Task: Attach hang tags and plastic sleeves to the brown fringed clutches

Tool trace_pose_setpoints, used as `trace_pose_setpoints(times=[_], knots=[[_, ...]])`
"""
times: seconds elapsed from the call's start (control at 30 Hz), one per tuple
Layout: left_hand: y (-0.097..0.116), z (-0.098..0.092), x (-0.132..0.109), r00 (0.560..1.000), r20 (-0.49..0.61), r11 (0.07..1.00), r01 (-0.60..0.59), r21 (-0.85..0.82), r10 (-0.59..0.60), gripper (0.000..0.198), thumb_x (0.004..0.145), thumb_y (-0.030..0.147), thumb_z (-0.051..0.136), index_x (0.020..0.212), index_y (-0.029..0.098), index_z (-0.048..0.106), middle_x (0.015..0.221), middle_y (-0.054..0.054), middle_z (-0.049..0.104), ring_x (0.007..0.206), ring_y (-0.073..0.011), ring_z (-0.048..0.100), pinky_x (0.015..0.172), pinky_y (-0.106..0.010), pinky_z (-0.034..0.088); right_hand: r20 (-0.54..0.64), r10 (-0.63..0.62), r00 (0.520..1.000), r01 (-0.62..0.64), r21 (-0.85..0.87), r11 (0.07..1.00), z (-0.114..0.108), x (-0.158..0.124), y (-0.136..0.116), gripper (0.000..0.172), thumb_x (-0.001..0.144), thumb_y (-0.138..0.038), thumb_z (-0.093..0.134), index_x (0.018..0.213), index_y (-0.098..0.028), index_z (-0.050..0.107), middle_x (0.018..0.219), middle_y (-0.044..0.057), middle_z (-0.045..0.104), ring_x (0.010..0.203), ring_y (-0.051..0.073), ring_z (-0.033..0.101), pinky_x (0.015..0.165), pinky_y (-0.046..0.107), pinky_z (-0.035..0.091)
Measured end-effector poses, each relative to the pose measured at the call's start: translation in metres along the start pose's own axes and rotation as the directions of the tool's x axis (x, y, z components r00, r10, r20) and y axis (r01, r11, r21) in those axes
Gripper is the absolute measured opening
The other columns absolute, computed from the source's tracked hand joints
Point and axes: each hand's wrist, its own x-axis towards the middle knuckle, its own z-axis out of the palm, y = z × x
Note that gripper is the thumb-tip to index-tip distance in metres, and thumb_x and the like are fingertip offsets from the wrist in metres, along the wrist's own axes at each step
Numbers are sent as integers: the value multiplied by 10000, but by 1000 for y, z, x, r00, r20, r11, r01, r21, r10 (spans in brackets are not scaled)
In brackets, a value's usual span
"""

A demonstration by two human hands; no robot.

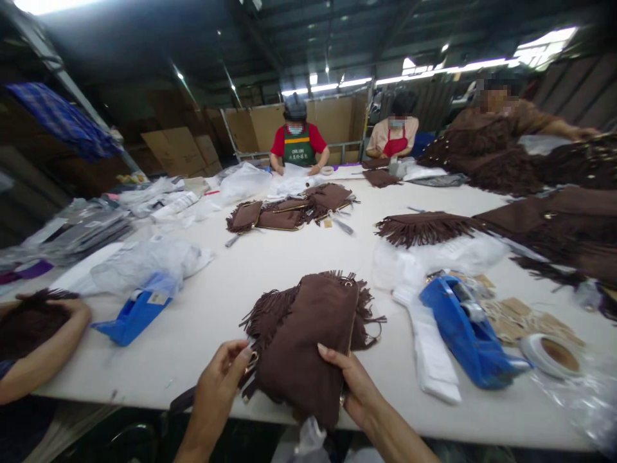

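A brown suede bag with fringe (308, 334) lies on the white table (250, 270) just in front of me. My left hand (219, 379) pinches a small metal fitting at the bag's lower left edge. Holding the bag's lower right part, my right hand (354, 382) has its fingers laid over the suede and the thumb underneath.
A blue tape dispenser (465, 334) and white paper strips (431, 357) lie to the right, with a tape roll (552, 354) and card tags (515, 318). Another blue dispenser (137, 312) and plastic bags (144, 260) sit left. More fringed bags (294, 209) lie further off. Other people work around the table; one person's arm (43, 347) rests at the left.
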Motion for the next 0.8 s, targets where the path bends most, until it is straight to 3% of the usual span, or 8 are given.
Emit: trace_pose_setpoints(times=[0.1,0.2,0.27,0.33,0.5,0.67,0.73,0.8], knots=[[12,18,9,983,181,994,26,-107,-6,584,641,437,769,1148,202,598,1157,-121,656,1055,-304,595,902,-400,462,108,52,993,-36,-142,989,9,-12,0,599,661,-300,779,1208,-157,582,1079,114,714,943,283,688,857,405,546],[13,32,21,849,523,910,270,-315,-71,516,674,388,752,1112,140,635,1100,-167,685,947,-309,651,890,-446,479,169,56,984,-7,-275,961,23,-11,-8,582,719,-359,742,1242,-176,566,1110,114,701,965,283,677,864,410,537],[13,29,30,829,555,848,345,-402,-74,485,675,343,752,1084,104,645,1033,-176,707,867,-294,673,868,-452,494,228,36,973,43,-333,942,38,-6,-15,545,765,-414,700,1240,-183,569,1154,114,680,1001,274,660,878,401,528],[17,14,38,864,497,828,335,-449,-80,468,664,296,758,1071,94,646,1003,-164,718,823,-270,680,857,-436,504,299,31,954,87,-374,923,54,-2,-19,536,794,-456,664,1254,-205,553,1216,108,646,1052,262,634,882,391,521],[47,-74,44,931,337,886,272,-375,-143,431,650,250,740,1047,103,657,916,-130,741,786,-276,688,803,-442,537,408,115,906,96,-464,881,75,-2,2,580,801,-502,644,1315,-297,472,1314,86,569,1131,247,577,845,390,520],[81,-191,44,940,-76,918,305,-254,-333,420,676,253,646,1067,102,651,754,-79,742,689,-323,681,750,-563,514,398,153,905,147,-629,763,56,17,36,385,785,-486,643,1008,-172,637,964,99,701,840,216,660,720,331,519],[91,-229,59,924,-219,946,284,-157,-314,414,720,260,603,1102,105,630,746,-74,739,726,-345,682,769,-584,493,362,-2,932,294,-755,586,40,32,35,306,835,-455,577,952,-181,644,867,76,700,777,209,654,690,326,510],[94,-255,85,933,-221,956,292,0,-285,440,740,288,582,1138,100,602,731,-70,733,704,-354,680,755,-599,492,402,-225,888,451,-858,248,23,46,24,262,889,-398,496,989,-207,645,928,78,697,858,218,645,772,351,503]])
